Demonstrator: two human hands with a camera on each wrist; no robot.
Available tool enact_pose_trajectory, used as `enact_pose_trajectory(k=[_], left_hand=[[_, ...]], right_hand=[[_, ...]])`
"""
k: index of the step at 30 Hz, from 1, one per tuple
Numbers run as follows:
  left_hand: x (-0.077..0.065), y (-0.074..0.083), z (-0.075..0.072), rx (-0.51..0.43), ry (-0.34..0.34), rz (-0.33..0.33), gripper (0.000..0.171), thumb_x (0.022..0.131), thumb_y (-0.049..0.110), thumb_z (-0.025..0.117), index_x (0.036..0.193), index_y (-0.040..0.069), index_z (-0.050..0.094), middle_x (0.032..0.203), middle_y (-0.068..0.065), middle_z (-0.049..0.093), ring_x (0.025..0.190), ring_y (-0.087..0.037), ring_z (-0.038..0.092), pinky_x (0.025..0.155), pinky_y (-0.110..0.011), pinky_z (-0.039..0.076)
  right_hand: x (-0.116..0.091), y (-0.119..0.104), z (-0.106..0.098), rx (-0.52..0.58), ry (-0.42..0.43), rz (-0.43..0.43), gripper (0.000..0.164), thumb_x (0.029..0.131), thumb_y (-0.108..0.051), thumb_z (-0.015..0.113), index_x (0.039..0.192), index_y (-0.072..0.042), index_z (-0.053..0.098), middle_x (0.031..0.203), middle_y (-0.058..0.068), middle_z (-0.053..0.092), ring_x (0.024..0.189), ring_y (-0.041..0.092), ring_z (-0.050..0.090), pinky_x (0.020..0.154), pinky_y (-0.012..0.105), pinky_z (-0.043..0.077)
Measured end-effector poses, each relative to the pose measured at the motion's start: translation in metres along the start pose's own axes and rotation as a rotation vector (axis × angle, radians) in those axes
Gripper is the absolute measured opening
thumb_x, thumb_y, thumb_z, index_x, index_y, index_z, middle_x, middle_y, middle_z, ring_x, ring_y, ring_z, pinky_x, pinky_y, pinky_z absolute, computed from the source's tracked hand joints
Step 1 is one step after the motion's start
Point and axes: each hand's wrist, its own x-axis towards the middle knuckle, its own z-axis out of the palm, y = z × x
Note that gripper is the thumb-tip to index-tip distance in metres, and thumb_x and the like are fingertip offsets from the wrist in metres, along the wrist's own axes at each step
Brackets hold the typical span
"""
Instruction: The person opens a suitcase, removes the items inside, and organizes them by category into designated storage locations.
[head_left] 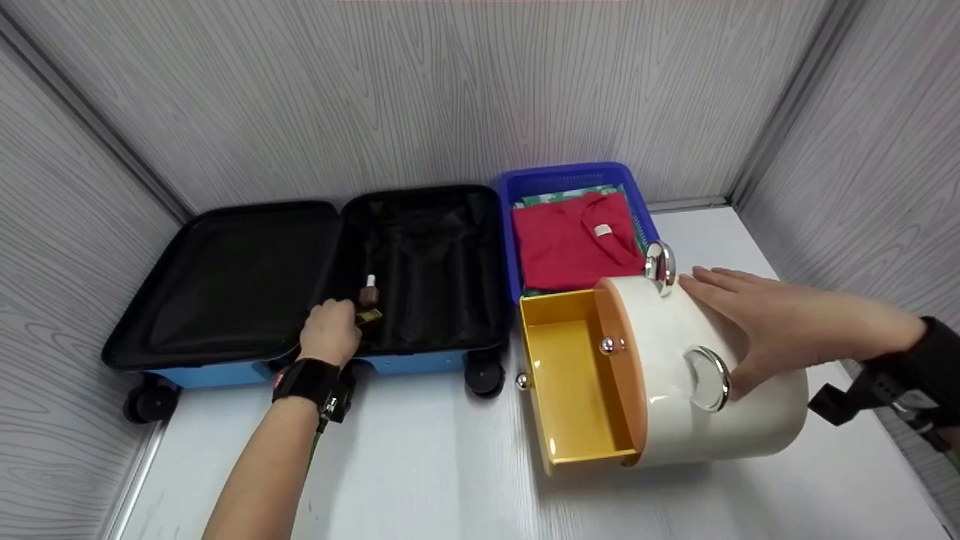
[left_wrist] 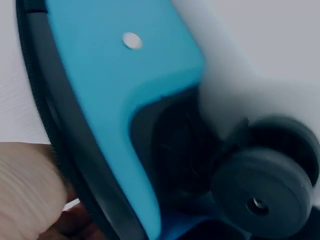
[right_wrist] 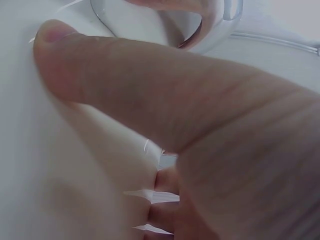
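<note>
My left hand (head_left: 330, 330) reaches into the right half of an open suitcase (head_left: 442, 364). Its curled fingers hold a small dark item with a gold label (head_left: 368, 316); the fingertips are mostly hidden. Just beyond it, a brown nail polish bottle (head_left: 369, 292) with a white cap lies on the black lining. On the right, a glossy cream storage case (head_left: 720, 442) has chrome handles and a pulled-out yellow drawer (head_left: 570, 375) facing left. My right hand (head_left: 780, 322) rests on the case's curved top, thumb and fingers spread beside the handles.
Behind the case stands a blue basket (head_left: 562, 174) with a folded red garment (head_left: 570, 240) over green cloth. Black wheels (head_left: 484, 375) stick out from the suitcase's near side. Grey wood-grain walls (head_left: 450, 90) enclose the white table.
</note>
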Motion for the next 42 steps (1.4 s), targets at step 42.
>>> enact_pose_trajectory(k=[42], left_hand=[[-0.067,0.26,0.011,0.208,-0.026,0.77,0.011,0.09,0.008,0.069,0.085,0.016,0.075,0.082,0.001,0.069,0.078,-0.019,0.066,0.071,-0.035,0.049]], right_hand=[[-0.001,-0.002,0.001,-0.003,0.009,-0.005,0.134,0.059,-0.06,0.091,0.16,0.002,0.027,0.161,0.027,0.029,0.146,0.05,0.027,0.114,0.063,0.03]])
